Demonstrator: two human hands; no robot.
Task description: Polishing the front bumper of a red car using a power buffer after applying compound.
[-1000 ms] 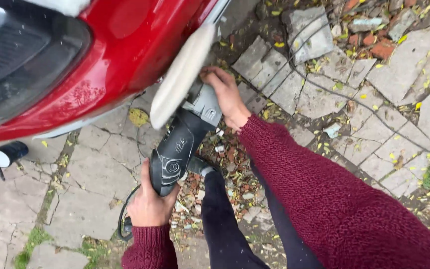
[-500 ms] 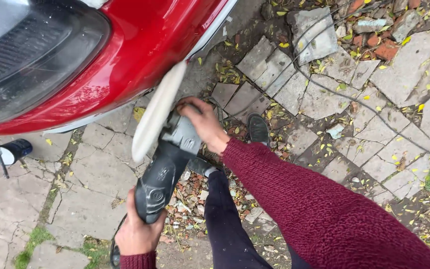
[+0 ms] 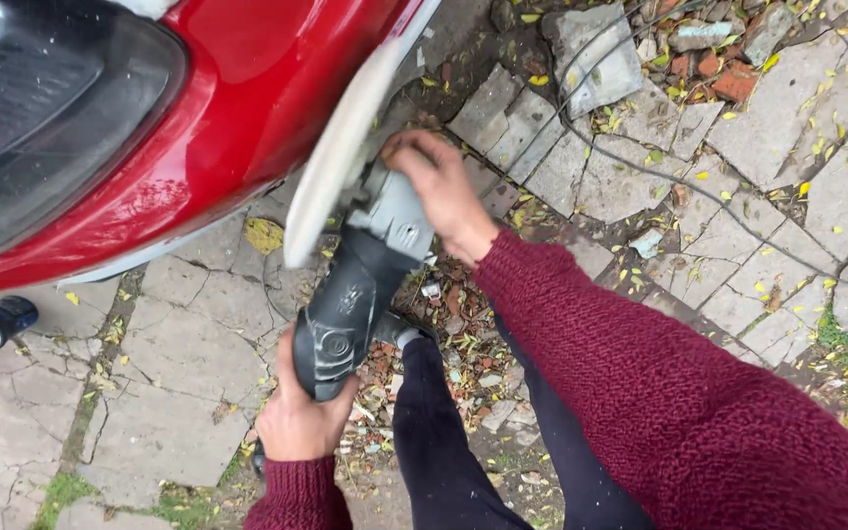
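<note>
The left hand (image 3: 296,424) is closed around the rear grip of a dark grey polisher (image 3: 350,299), low in the head view, with the thumb wrapped up the side of the body. The right hand (image 3: 436,185) is clamped over the machine's lighter grey head, fingers curled down on top of it. Between them the tool slants up and away from the person, and its broad white pad (image 3: 338,157) lies edge-on against the glossy red car body (image 3: 238,108), just beside the dark headlight (image 3: 46,108).

The pad appears tilted rather than flat on the panel. If it rides on its edge, pressure could concentrate in a narrow strip and mark or overheat the paint, and the curve of the panel makes that more likely. The pad could also wander onto the headlight lens and haze it.

A thin dark cable (image 3: 630,157) trails across the broken paving stones (image 3: 188,373) to the right; whether it feeds this machine I cannot tell, but a snag could jerk the tool off line. The stones are uneven and strewn with yellow leaves and rubble, so the person's footing, dark trousers (image 3: 444,442) planted among the debris, looks unsure, and grit from the ground could scratch the finish.
</note>
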